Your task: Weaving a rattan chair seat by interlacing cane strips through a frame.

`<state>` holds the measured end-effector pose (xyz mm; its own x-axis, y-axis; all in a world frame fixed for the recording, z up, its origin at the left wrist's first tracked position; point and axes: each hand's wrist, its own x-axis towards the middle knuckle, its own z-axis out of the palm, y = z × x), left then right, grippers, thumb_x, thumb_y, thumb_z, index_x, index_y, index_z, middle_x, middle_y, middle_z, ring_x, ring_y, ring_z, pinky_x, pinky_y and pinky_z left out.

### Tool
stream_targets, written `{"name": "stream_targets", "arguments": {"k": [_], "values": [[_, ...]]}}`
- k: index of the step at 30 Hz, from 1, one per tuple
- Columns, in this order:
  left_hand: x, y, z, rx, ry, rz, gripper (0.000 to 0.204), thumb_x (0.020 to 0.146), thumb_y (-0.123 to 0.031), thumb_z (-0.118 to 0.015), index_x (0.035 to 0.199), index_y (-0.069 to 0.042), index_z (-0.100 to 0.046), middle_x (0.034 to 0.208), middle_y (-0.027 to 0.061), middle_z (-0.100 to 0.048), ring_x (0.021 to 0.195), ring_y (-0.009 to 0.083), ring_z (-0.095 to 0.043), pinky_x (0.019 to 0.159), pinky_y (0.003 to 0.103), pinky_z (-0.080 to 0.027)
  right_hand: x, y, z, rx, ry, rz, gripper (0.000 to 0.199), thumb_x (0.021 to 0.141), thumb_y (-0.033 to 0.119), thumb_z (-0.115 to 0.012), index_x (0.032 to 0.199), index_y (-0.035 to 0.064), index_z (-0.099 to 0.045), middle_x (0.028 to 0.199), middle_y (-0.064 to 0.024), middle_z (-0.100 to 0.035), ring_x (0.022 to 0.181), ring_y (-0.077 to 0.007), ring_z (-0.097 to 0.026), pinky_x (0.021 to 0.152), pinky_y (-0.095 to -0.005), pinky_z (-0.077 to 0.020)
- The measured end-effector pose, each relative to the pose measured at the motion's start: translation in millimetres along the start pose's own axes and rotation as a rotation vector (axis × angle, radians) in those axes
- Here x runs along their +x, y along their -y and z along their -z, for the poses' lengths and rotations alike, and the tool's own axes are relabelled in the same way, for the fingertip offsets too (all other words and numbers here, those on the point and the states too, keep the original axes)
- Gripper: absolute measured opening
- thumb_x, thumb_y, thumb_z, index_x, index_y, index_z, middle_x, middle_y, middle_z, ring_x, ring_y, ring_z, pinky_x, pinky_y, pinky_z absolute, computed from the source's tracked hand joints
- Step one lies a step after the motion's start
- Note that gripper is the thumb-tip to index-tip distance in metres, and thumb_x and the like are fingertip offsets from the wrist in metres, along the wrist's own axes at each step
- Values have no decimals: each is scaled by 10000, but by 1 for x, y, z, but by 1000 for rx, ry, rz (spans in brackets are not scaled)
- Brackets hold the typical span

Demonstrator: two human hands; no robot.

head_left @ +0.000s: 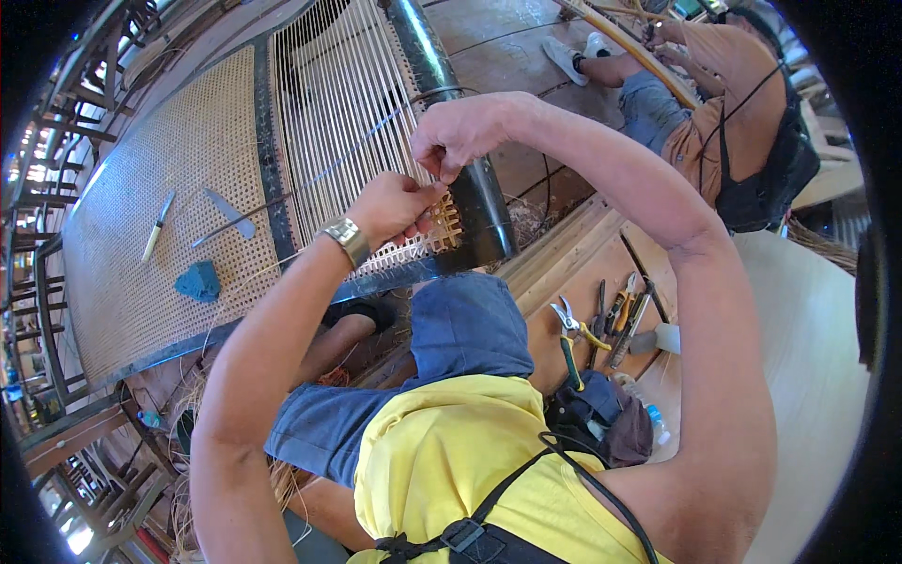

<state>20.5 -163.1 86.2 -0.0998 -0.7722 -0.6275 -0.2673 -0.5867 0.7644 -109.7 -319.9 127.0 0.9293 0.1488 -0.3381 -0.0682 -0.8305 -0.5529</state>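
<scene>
My left hand (390, 209), with a metal-banded watch (349, 242) on its wrist, is closed in a pinch over the near right corner of a cane panel. My right hand (460, 136) pinches just above and beside it. A thin pale cane strand seems to pass between the fingertips; the fingers mostly hide it. Below them shows a small patch of open weave (445, 226). Long parallel cane strands (343, 94) stretch away from it, and a dark thin rod (324, 174) lies across them. A dark glossy frame (489, 211) borders the panel on the right.
On the finished woven cane (122, 273) at left lie a light-handled knife (158, 227), a flat blade (228, 212) and a blue-green block (198, 282). Pruning shears (569, 338) and other hand tools (625, 315) lie right of my legs. Another person (723, 103) sits at the far right.
</scene>
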Motion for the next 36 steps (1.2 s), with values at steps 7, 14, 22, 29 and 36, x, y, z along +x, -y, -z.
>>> {"name": "stream_targets", "arguments": {"k": [7, 14, 22, 29, 36], "values": [[-28, 38, 8, 583, -320, -331, 423, 922, -427, -672, 860, -10, -705, 716, 191, -685, 713, 375, -680, 689, 453, -530, -17, 37, -13, -376, -167, -245, 173, 762, 67, -737, 929, 34, -711, 797, -115, -686, 789, -303, -680, 718, -413, -536], [-85, 45, 3, 627, -431, -349, 368, 917, -370, -707, 854, -9, -688, 678, 202, -654, 629, 370, -655, 607, 437, -505, -6, 57, -23, -89, -229, 16, 359, 939, 147, -644, 1276, 27, -625, 1216, -124, -666, 1148, -236, -632, 952, -388, -503], [-79, 15, 12, 608, -560, -517, 367, 933, -354, -703, 835, -2, -665, 676, 197, -648, 617, 373, -653, 569, 443, -477, 2, 35, -19, 790, -124, -122, 167, 977, 122, -654, 1056, -19, -695, 885, -39, -697, 810, -112, -650, 783, -269, -535], [-40, 42, -4, 380, -534, -344, 390, 963, -362, -680, 822, 1, -663, 658, 158, -653, 606, 270, -664, 581, 404, -498, 1, 17, -36, 345, -371, -153, 258, 878, 241, -772, 893, -12, -725, 785, -76, -654, 742, -169, -639, 689, -331, -503], [-47, 44, -30, -429, -115, -104, 265, 1037, -237, -599, 1068, 25, -604, 848, 79, -702, 762, 148, -693, 656, 299, -545, 4, 11, -34, 225, -354, -313, 198, 709, 181, -783, 762, -2, -728, 734, -136, -689, 678, -225, -662, 645, -370, -525]]}}
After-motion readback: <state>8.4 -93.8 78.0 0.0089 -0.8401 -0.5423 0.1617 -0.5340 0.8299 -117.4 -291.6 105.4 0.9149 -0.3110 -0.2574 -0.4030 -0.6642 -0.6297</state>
